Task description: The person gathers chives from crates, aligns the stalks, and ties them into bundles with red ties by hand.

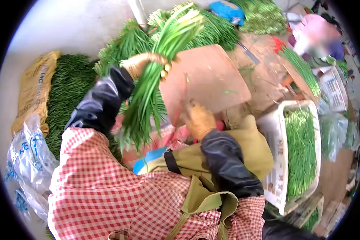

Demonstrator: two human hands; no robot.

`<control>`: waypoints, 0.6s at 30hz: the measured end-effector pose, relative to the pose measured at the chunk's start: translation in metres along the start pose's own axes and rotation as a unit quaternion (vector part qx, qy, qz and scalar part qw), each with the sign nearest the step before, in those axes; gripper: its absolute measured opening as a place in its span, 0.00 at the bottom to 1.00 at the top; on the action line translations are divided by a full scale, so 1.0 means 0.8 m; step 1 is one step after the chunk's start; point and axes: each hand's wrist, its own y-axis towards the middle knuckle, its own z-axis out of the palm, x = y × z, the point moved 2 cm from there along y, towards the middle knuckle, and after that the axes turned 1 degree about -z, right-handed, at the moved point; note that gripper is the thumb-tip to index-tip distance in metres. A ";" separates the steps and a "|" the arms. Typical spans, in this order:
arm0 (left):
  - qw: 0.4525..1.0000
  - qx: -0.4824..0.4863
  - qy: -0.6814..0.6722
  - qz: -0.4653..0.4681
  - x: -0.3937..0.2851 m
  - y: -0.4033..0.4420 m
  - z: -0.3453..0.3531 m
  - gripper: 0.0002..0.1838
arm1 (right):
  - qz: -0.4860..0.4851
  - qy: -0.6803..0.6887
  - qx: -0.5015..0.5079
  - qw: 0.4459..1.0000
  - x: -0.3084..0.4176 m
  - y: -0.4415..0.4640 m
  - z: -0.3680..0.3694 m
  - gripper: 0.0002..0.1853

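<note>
Head view shows the left hand (150, 65) wrapping a green bunch (146, 94) at the board's (216, 76) left edge, the right hand (202, 121) too blurred to tell; likely light, floppy, bruisable, the bunch suits mid-length holding.

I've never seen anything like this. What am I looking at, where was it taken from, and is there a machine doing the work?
No robot here: these are a person's own two hands, in yellowish gloves. There is one picture, from a camera worn on that person's head, looking forward and down. The left hand holds up a bunch of long green stalks. The right hand is by the near edge of a flat board; it is blurred, so its grip is unclear. A thin red strip lies on the board. To the right stands a white basket of greens.
</note>
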 end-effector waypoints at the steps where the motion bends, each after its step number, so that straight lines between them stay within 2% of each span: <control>1: 0.998 0.025 -0.051 -0.009 0.019 0.000 -0.028 0.27 | -0.006 0.005 -0.004 1.000 0.007 0.019 0.029 0.27; 3: 0.997 0.028 -0.074 -0.018 0.042 -0.004 -0.037 0.28 | 0.070 -0.095 0.147 0.982 0.010 0.026 0.059 0.33; 4: 0.998 0.044 -0.037 -0.005 0.046 -0.005 -0.048 0.30 | 0.051 -0.125 0.145 0.980 0.000 0.035 0.074 0.36; 9: 0.994 0.084 -0.050 -0.047 0.064 0.021 -0.073 0.31 | 0.041 -0.190 0.132 0.972 -0.063 0.066 0.084 0.37; 11: 0.996 0.008 0.065 -0.060 0.069 0.041 -0.070 0.29 | 0.041 -0.211 0.123 0.969 -0.079 0.074 0.076 0.37; 12: 0.989 0.010 0.115 -0.089 0.074 0.052 -0.070 0.26 | 0.053 -0.167 0.125 0.977 -0.081 0.076 0.067 0.36; 13: 0.990 0.016 0.108 -0.093 0.081 0.057 -0.068 0.26 | 0.066 -0.124 0.125 0.982 -0.084 0.076 0.060 0.34; 14: 0.986 0.043 0.098 -0.125 0.084 0.061 -0.063 0.25 | 0.121 -0.021 0.091 0.988 -0.085 0.078 0.048 0.30; 15: 0.981 0.072 0.088 -0.156 0.088 0.065 -0.058 0.24 | 0.126 -0.024 0.094 0.987 -0.090 0.075 0.039 0.30; 16: 0.981 0.075 0.042 -0.177 0.098 0.065 -0.054 0.25 | 0.199 0.137 -0.063 0.968 -0.101 0.068 0.025 0.28; 17: 0.980 0.079 0.037 -0.178 0.103 0.063 -0.047 0.25 | 0.259 0.287 -0.219 0.896 -0.107 0.061 0.013 0.26; 18: 0.973 0.098 -0.001 -0.210 0.105 0.061 -0.036 0.26 | 0.264 0.285 -0.217 0.896 -0.103 0.063 0.001 0.26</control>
